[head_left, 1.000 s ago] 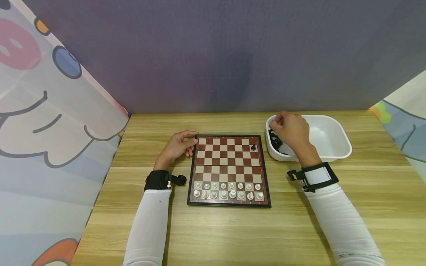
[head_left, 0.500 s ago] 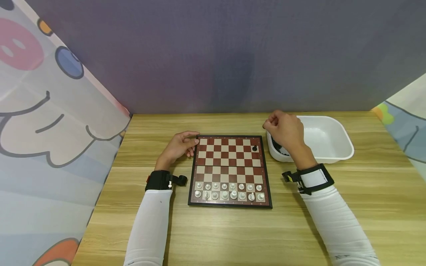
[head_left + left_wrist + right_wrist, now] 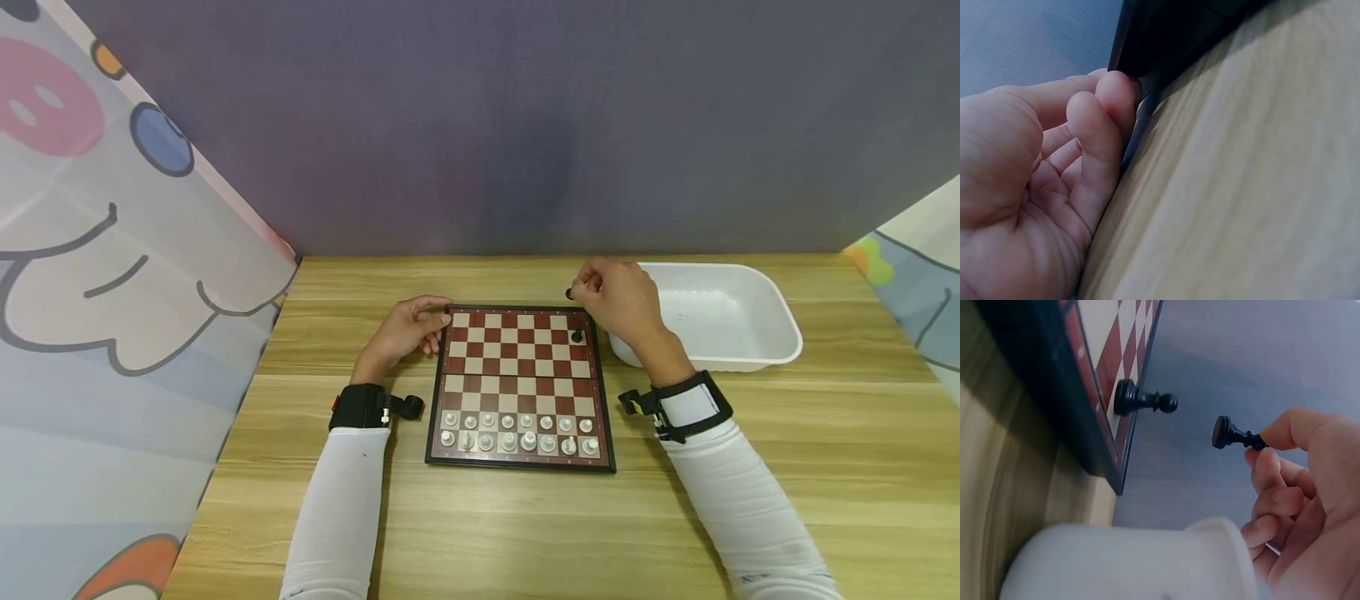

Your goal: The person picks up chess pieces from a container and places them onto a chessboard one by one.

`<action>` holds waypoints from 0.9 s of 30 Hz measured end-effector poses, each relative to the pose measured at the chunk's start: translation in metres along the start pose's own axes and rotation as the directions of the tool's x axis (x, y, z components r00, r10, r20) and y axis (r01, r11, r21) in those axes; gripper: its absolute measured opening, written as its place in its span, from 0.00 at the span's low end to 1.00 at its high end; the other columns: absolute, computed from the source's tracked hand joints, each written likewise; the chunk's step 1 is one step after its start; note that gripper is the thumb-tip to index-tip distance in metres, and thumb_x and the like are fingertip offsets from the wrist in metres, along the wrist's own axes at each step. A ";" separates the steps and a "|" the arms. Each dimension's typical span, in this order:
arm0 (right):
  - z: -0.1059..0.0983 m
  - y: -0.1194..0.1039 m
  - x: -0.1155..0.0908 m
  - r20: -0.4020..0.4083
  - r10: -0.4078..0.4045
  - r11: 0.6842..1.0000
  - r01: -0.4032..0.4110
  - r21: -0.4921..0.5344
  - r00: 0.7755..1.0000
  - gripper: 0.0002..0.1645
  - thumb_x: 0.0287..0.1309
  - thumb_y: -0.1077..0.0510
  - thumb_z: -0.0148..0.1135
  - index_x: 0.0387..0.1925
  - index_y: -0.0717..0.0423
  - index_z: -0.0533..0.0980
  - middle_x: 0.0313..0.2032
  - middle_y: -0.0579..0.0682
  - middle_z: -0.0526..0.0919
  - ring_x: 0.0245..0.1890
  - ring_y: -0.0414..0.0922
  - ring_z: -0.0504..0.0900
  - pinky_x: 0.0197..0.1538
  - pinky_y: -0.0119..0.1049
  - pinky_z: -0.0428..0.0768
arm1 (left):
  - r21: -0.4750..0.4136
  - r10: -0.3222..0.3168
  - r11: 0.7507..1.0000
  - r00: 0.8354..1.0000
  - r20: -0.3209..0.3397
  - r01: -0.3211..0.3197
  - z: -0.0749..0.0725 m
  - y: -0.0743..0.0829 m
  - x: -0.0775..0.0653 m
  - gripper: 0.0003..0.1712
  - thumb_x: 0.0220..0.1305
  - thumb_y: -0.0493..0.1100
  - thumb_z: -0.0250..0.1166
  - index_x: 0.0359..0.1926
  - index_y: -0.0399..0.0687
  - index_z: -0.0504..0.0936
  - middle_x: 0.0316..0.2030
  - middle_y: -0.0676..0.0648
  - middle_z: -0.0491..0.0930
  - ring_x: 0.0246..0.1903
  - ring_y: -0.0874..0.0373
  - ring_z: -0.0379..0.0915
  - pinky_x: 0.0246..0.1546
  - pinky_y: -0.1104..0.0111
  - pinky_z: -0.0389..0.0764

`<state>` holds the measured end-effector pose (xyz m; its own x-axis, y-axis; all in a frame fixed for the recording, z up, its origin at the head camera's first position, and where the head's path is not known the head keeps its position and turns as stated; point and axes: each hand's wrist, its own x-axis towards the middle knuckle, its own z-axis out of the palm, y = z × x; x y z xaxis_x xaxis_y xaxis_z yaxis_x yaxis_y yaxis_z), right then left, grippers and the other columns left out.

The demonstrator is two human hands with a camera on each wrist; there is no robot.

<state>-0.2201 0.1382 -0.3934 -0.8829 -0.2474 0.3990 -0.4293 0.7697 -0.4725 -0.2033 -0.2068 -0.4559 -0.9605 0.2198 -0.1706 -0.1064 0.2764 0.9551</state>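
Observation:
A red-and-white chessboard (image 3: 510,367) lies flat with two rows of white chess pieces (image 3: 528,442) along its near side. One black pawn (image 3: 577,336) stands near the far right corner. My left hand (image 3: 408,327) grips the board's left edge towards the far corner, thumb on top; in the left wrist view its curled fingertips (image 3: 1116,94) touch the black edge. Just beyond that far right corner, my right hand (image 3: 621,302) pinches a black chess piece (image 3: 1225,432) between thumb and fingers, base pointing away from the hand. The piece's top is hidden by the fingers.
To the board's right stands a white plastic tub (image 3: 720,365), its left end partly behind my right hand. A grey partition (image 3: 480,150) rises at the back of the wooden table (image 3: 510,533). A patterned cloth (image 3: 112,333) hangs at the left.
My right hand has moved left out of the tub to the board's far right corner, and a black chess piece now shows in its fingers. The left hand stays on the board.

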 end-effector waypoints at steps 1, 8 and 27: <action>0.001 -0.001 0.000 0.009 -0.003 1.000 0.003 0.007 1.000 0.07 0.54 0.50 0.52 0.28 0.47 0.74 0.20 0.40 0.73 0.16 0.41 0.68 0.17 0.37 0.65 | -0.001 0.000 1.000 1.000 0.002 0.000 0.000 0.000 0.000 0.21 0.59 0.49 0.61 0.55 0.60 0.73 0.31 0.35 0.74 0.22 0.48 0.72 0.24 0.58 0.76; 0.006 -0.007 0.002 0.075 -0.014 1.000 0.012 0.027 0.997 0.06 0.56 0.49 0.54 0.29 0.45 0.75 0.21 0.39 0.73 0.16 0.42 0.68 0.18 0.38 0.66 | 0.000 0.012 1.000 1.000 0.023 -0.012 -0.001 -0.003 0.001 0.23 0.60 0.49 0.61 0.57 0.58 0.73 0.31 0.35 0.73 0.22 0.47 0.73 0.24 0.57 0.77; 0.014 -0.025 0.017 0.159 -0.087 0.996 0.090 -0.017 0.984 0.07 0.56 0.49 0.53 0.31 0.43 0.76 0.19 0.38 0.71 0.17 0.41 0.68 0.17 0.36 0.65 | -0.008 0.017 1.000 1.000 0.015 -0.017 -0.001 -0.001 0.000 0.21 0.60 0.48 0.61 0.55 0.60 0.73 0.31 0.35 0.73 0.22 0.47 0.72 0.24 0.57 0.76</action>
<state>-0.2265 0.1063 -0.3858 -0.8614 -0.4034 0.3087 -0.5041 0.7538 -0.4215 -0.2038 -0.2079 -0.4567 -0.9581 0.2386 -0.1584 -0.0925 0.2655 0.9597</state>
